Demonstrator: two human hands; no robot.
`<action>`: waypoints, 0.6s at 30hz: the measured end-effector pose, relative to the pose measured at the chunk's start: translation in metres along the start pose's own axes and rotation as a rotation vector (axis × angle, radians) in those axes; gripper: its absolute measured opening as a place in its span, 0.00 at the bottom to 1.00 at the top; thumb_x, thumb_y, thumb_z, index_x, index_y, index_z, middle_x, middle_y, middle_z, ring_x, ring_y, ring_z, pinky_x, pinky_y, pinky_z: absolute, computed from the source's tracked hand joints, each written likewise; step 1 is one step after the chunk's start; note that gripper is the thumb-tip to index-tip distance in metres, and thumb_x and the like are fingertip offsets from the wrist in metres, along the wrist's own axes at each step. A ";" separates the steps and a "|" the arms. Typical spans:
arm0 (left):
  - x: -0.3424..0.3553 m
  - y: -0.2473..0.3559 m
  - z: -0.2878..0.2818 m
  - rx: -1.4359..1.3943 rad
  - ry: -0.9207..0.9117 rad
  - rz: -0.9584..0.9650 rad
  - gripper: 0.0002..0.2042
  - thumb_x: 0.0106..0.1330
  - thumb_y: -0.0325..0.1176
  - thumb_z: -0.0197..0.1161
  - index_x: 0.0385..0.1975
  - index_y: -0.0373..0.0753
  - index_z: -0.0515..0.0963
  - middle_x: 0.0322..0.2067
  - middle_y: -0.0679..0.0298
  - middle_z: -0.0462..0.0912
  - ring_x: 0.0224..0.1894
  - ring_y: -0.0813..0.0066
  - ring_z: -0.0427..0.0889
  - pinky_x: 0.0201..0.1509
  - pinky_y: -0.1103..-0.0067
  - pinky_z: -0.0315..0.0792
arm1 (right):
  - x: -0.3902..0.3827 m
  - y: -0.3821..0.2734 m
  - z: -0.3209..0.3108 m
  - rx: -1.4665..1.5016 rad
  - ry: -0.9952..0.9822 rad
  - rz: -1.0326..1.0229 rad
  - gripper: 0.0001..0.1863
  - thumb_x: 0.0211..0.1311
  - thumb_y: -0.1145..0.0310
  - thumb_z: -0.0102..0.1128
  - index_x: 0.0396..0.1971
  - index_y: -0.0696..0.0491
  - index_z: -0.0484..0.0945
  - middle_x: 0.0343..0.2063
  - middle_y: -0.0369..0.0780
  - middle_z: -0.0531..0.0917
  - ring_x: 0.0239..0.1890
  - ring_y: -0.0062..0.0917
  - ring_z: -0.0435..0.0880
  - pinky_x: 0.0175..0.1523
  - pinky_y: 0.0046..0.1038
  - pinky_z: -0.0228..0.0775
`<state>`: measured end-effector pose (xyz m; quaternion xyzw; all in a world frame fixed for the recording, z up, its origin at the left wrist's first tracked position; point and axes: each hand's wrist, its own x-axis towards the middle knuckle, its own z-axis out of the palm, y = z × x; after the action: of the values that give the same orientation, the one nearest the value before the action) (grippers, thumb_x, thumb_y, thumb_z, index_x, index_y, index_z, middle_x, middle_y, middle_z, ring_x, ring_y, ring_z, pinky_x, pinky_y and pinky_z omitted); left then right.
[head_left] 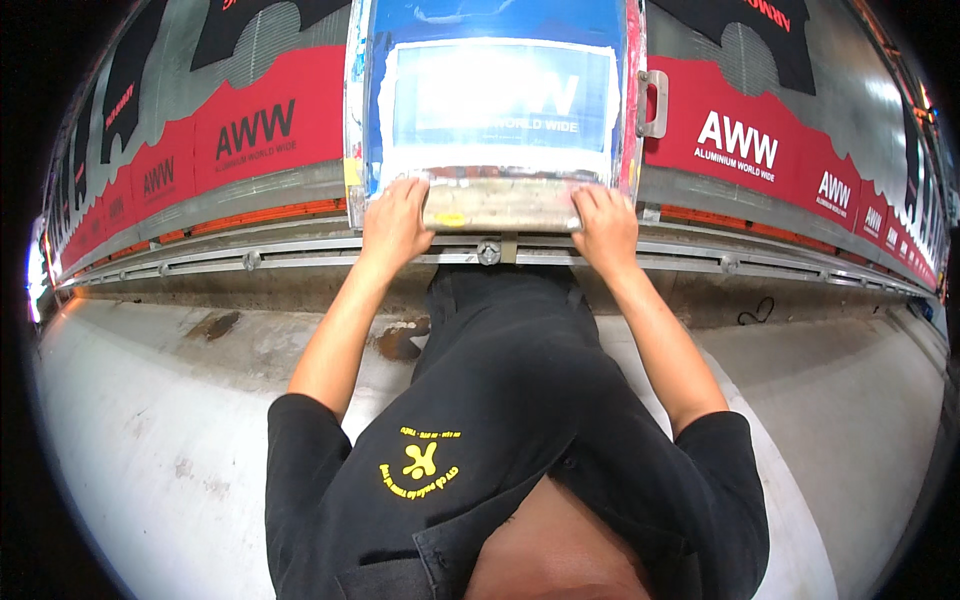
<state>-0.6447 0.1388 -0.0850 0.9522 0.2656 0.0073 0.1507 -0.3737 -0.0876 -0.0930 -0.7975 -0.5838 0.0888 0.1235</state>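
Observation:
A screen printing frame point(500, 203) lies across the table in front of me, its blue mesh point(505, 22) bearing a pale rectangle with lettering. My left hand point(400, 222) grips the near left corner of the frame, fingers curled over the near bar. At the near right corner my right hand point(606, 226) holds the same bar in like manner. Both thumbs point inward along the worn, paint-stained edge. A metal handle point(655, 104) sticks out from the frame's right side. What lies beneath the frame is hidden.
Red printed panels point(270, 140) with dark shapes run along the long table on both sides. A metal rail point(690, 256) with several round fittings follows the table's near edge. Below it, a thin black cord point(757, 312) lies on the right and brown stains mark the pale floor point(150, 400).

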 end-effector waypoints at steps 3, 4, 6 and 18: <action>-0.010 0.005 -0.009 -0.009 -0.150 -0.009 0.21 0.51 0.36 0.74 0.46 0.40 0.80 0.41 0.55 0.84 0.47 0.53 0.85 0.50 0.62 0.81 | -0.010 -0.006 -0.022 0.056 -0.080 -0.054 0.26 0.38 0.73 0.74 0.45 0.49 0.82 0.42 0.37 0.83 0.47 0.35 0.81 0.50 0.38 0.74; -0.002 0.004 -0.028 -0.003 -0.273 -0.043 0.20 0.52 0.36 0.73 0.45 0.40 0.81 0.40 0.55 0.85 0.46 0.52 0.86 0.49 0.61 0.81 | -0.004 -0.006 -0.031 0.073 -0.099 -0.079 0.25 0.39 0.72 0.74 0.44 0.49 0.83 0.40 0.37 0.84 0.45 0.35 0.82 0.49 0.38 0.74; 0.035 -0.002 -0.066 0.005 -0.466 -0.040 0.15 0.55 0.40 0.73 0.37 0.38 0.85 0.32 0.51 0.88 0.39 0.51 0.89 0.45 0.60 0.83 | 0.019 -0.003 -0.051 0.097 -0.075 -0.093 0.19 0.42 0.69 0.74 0.39 0.49 0.85 0.32 0.37 0.84 0.38 0.35 0.84 0.44 0.38 0.76; 0.276 -0.100 -0.055 0.146 -0.291 -0.037 0.22 0.59 0.55 0.72 0.31 0.39 0.91 0.28 0.51 0.89 0.34 0.52 0.90 0.44 0.63 0.84 | 0.272 0.076 -0.038 -0.168 -0.120 0.134 0.23 0.55 0.44 0.76 0.37 0.49 0.88 0.33 0.42 0.90 0.39 0.41 0.90 0.42 0.42 0.82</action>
<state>-0.4630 0.3757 -0.0801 0.9465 0.2584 -0.1527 0.1182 -0.2119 0.1461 -0.0787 -0.8354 -0.5410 0.0954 0.0149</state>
